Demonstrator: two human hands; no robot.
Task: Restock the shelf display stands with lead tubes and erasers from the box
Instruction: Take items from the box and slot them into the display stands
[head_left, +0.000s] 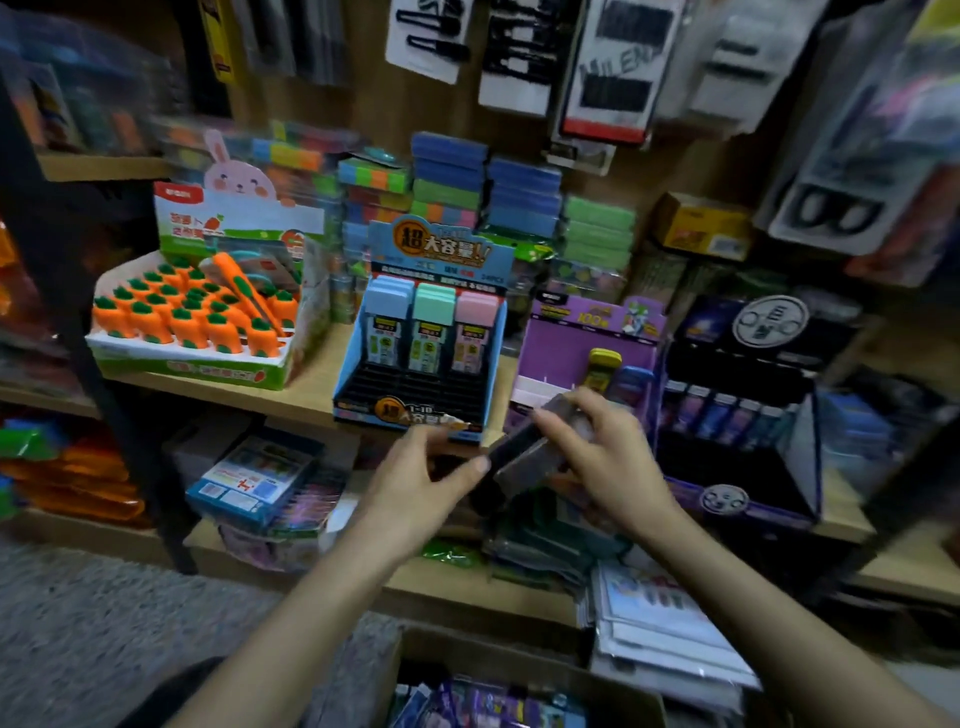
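My right hand (597, 457) grips a bundle of dark lead tubes (519, 452) in front of the shelf edge. My left hand (415, 483) pinches the lower left end of the same bundle with thumb and fingers. Just behind the hands stands the blue lead display stand (421, 364) with three rows of tubes at its back and bare black slots in front. To its right are the purple display stand (587, 348), holding two tubes, and a dark display stand (743, 415) with a row of tubes. The cardboard box (498, 696) of stock sits at the bottom.
A carrot eraser display (192, 317) fills the shelf's left side. Stacks of coloured sticky notes (467, 192) stand behind the stands, and hair clip cards (519, 52) hang above. The lower shelf (457, 587) holds packets and papers. Grey floor lies at the lower left.
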